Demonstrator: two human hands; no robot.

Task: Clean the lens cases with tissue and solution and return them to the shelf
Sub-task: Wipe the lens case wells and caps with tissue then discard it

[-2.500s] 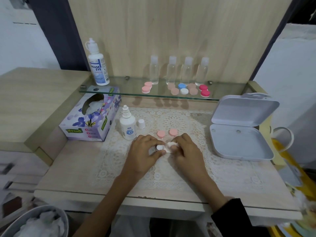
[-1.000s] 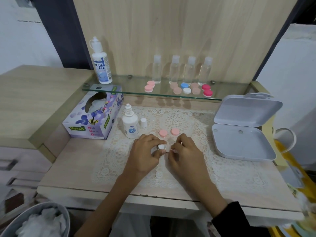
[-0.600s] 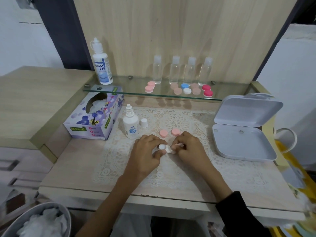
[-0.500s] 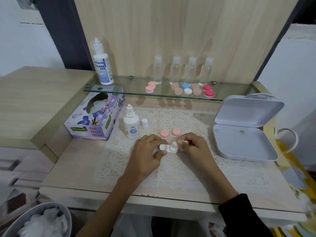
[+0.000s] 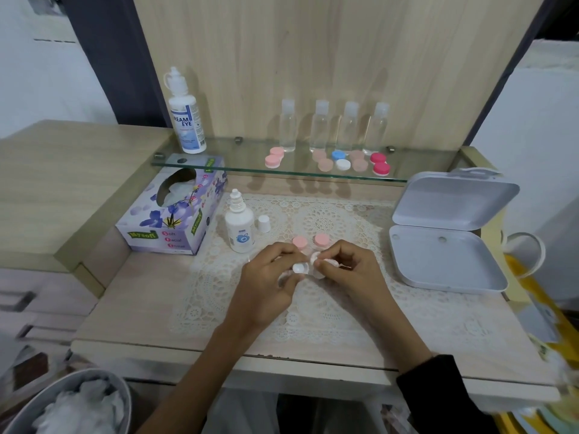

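My left hand (image 5: 269,278) grips a white lens case (image 5: 300,268) over the lace mat, its left well showing between my fingers. My right hand (image 5: 347,270) pinches a small wad of white tissue (image 5: 326,262) against the case's right well. Two pink caps (image 5: 300,242) (image 5: 321,239) lie on the mat just behind my hands. The small solution bottle (image 5: 239,225) stands uncapped to the left, its white cap (image 5: 264,223) beside it. Several lens cases (image 5: 341,160) sit on the glass shelf (image 5: 238,166).
A tissue box (image 5: 175,214) stands at the left under the shelf. An open white box (image 5: 445,230) lies at the right. A large solution bottle (image 5: 185,114) and several clear bottles (image 5: 332,126) stand on the shelf. A bin (image 5: 62,405) with used tissue is at lower left.
My right hand has kept shifting the tissue over the case's right well while my left hand holds the case in place. Nothing else has moved.
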